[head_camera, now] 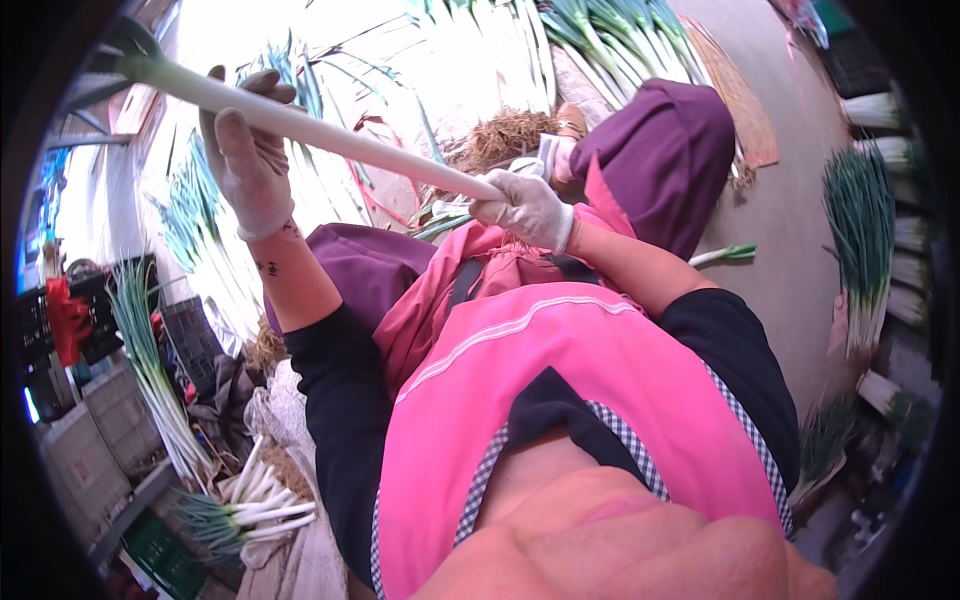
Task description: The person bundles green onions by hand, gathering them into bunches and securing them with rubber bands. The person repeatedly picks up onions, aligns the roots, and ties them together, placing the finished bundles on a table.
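A long leek or large green onion (337,142) slants across the upper left of the head view, its green leaves at the far left. My right hand (525,208), in a pale glove, is closed around its white root end above my lap; thin roots hang beneath. My left hand (255,169), also gloved, is raised behind the stalk near the leafy end, thumb and fingers apart; whether it touches the stalk is unclear. Beyond my knees lie bundles of the same vegetable (630,37), and a brown root mass (514,135) is near my foot.
More bundles stand at left (154,367) and right (862,240). Trimmed stalks (262,510) lie on sacking at lower left. Black crates (187,337) and a green crate (161,551) are at left. A loose green-tipped stalk (724,255) lies on the floor beside my right arm.
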Demonstrator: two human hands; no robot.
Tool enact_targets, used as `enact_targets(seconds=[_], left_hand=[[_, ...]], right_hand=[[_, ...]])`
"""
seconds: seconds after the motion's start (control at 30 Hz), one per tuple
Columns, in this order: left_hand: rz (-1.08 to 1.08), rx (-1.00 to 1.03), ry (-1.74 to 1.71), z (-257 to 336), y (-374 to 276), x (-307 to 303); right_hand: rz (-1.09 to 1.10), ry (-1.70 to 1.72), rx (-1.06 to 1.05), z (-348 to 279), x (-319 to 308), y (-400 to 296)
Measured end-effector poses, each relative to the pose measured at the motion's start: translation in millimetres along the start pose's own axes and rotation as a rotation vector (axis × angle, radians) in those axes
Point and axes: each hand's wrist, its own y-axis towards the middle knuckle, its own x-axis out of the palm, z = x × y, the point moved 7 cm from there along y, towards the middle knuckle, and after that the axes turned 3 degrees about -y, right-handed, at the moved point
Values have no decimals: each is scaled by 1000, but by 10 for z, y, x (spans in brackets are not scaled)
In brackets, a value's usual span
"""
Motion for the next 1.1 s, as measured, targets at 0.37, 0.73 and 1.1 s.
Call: enact_targets(seconds=[0.37,0.73,1.1], left_hand=[[21,-503,257,-1018,18,-32],[155,-642,179,-1109,-286,-663],[421,-773,72,-1351,-583,-1185]], right_hand=[[510,101,158,-350,-3035,-713],[247,-1129,1176,3379,-5298,-2164],[263,-228,290,1376,-3656,1641]])
